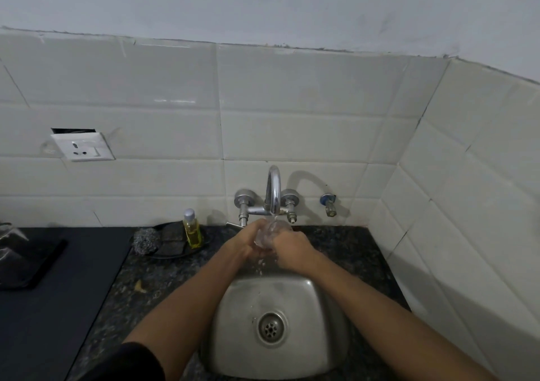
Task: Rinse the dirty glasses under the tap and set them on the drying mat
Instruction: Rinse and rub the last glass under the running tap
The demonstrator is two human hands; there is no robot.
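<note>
You've got both hands on one clear glass (270, 233), held right under the tap spout (274, 193) over the back edge of the steel sink (309, 298). Water is running into it and splashing down between your wrists.

Left hand (248, 239): fingers curled round the left side of the glass, closed on it. Right hand (290, 249): wrapped round the right and lower side, also closed on it. Glass looks tilted, mouth up toward the spout, but it's transparent and half hidden by your fingers, so can't tell the exact angle.

Sink basin holds nothing but the drain strainer (271, 325) and some water drops. Tap is wall-mounted, two valve knobs either side of the spout, plus a separate small angle valve (329, 203) further right on the tiles.

Left of the tap, on the speckled granite counter (146, 266): a dark tray (172, 253) holding a steel wool scrubber (146, 241), dark scrub pads (172, 234) and a bottle of yellow dish liquid (193, 230), upright. A small scrap of something lies on the counter in front of that tray; too small to identify.

Far left: dark mat (29, 266) on a dark flat surface, well apart from the sink. Clear glassware (11, 234) sits at its far-left edge, cut off by the frame; count unclear.

Wall socket (83, 146) on the tiles above the left counter.
</note>
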